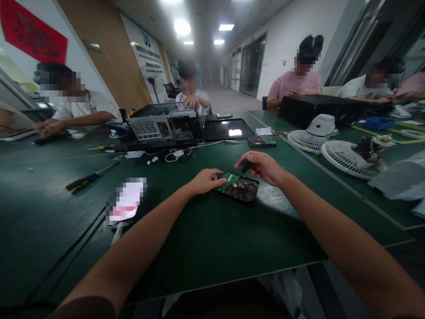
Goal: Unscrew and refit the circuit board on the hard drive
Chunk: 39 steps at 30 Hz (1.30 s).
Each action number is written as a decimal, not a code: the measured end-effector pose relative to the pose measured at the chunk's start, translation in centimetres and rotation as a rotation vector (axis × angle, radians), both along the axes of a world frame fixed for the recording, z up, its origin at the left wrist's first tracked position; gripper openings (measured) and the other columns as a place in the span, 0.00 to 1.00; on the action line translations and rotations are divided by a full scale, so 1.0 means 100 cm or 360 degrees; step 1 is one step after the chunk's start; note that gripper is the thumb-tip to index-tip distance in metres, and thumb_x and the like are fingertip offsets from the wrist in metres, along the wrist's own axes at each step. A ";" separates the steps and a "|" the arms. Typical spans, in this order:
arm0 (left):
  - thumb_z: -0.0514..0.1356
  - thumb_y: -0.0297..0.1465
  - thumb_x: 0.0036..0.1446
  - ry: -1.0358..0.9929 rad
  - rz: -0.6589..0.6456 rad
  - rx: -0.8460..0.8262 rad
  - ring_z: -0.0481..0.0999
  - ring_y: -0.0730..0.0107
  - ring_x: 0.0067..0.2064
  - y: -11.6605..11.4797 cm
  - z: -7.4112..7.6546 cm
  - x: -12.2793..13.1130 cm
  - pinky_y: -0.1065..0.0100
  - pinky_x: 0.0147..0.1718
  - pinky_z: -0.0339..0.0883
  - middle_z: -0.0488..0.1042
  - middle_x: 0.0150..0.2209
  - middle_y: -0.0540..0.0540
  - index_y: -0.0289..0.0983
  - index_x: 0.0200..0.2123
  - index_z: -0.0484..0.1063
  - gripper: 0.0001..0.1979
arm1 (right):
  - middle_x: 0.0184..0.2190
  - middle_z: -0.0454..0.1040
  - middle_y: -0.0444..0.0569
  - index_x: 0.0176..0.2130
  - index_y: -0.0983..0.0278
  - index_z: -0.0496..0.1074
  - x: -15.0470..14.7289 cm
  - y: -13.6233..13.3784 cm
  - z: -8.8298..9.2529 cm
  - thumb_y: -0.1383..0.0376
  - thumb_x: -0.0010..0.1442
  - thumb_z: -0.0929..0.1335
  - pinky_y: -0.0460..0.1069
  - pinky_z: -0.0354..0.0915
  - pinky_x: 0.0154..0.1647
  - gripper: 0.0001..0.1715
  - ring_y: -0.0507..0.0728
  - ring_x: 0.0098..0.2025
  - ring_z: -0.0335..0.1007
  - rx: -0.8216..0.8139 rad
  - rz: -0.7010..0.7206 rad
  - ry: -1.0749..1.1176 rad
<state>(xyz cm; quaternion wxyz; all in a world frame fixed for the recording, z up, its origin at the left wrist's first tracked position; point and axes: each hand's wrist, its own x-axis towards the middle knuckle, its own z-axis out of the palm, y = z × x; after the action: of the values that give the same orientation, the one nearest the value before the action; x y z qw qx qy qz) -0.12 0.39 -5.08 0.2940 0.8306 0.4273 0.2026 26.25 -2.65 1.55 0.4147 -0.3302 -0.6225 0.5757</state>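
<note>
A hard drive (241, 189) lies on the green table (206, 239) with its green circuit board (229, 178) facing up. My left hand (206, 180) rests at the drive's left edge, fingers pinched against the circuit board. My right hand (262, 166) hovers just above the drive's far side, fingers closed round a small dark tool handle (246, 166), most likely a screwdriver, its tip hidden.
An open computer case (162, 126) and a black panel (227, 129) stand further back, with a second drive (262, 141) beside them. Screwdrivers (89, 177) lie at left. Dismantled white fans (345, 155) sit at right. Several other people work round the tables.
</note>
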 end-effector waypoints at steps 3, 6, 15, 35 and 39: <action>0.60 0.52 0.60 0.0007 0.0003 0.0018 0.71 0.67 0.29 0.001 -0.001 0.000 0.68 0.27 0.58 0.73 0.27 0.50 0.32 0.58 0.73 0.33 | 0.40 0.80 0.53 0.39 0.63 0.75 0.000 -0.002 0.002 0.55 0.62 0.67 0.47 0.47 0.19 0.14 0.49 0.23 0.58 -0.0031 0.0061 -0.0050; 0.60 0.52 0.60 0.0016 0.0010 0.0029 0.71 0.67 0.29 0.001 -0.001 0.000 0.68 0.27 0.57 0.73 0.27 0.50 0.33 0.58 0.73 0.33 | 0.38 0.80 0.53 0.40 0.63 0.75 0.000 -0.001 0.002 0.55 0.62 0.67 0.47 0.47 0.17 0.15 0.50 0.23 0.59 -0.0092 0.0009 -0.0031; 0.59 0.52 0.61 -0.0015 -0.0014 0.0001 0.70 0.68 0.27 -0.001 0.000 -0.001 0.68 0.26 0.56 0.72 0.25 0.51 0.32 0.58 0.73 0.33 | 0.36 0.75 0.50 0.43 0.64 0.77 -0.001 -0.002 0.002 0.54 0.61 0.69 0.46 0.43 0.14 0.18 0.47 0.20 0.55 -0.0221 0.0073 0.0129; 0.60 0.51 0.60 -0.0018 -0.0010 -0.0023 0.69 0.68 0.27 0.000 0.001 0.000 0.68 0.26 0.56 0.71 0.25 0.51 0.32 0.58 0.73 0.33 | 0.38 0.77 0.50 0.43 0.62 0.75 0.000 -0.002 0.006 0.55 0.61 0.73 0.45 0.53 0.21 0.15 0.49 0.26 0.59 -0.0128 -0.0021 0.0084; 0.60 0.51 0.60 -0.0011 -0.0008 -0.0022 0.70 0.68 0.28 0.001 0.000 -0.001 0.68 0.26 0.56 0.72 0.26 0.50 0.32 0.58 0.73 0.33 | 0.38 0.75 0.49 0.44 0.62 0.78 -0.001 -0.003 0.006 0.55 0.61 0.73 0.45 0.54 0.22 0.16 0.48 0.27 0.59 -0.0088 0.0016 0.0077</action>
<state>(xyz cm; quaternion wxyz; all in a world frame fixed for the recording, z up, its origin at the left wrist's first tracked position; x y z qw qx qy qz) -0.17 0.44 -5.07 0.3017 0.8289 0.4257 0.2017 26.12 -2.98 2.10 0.4175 -0.3244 -0.5977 0.6026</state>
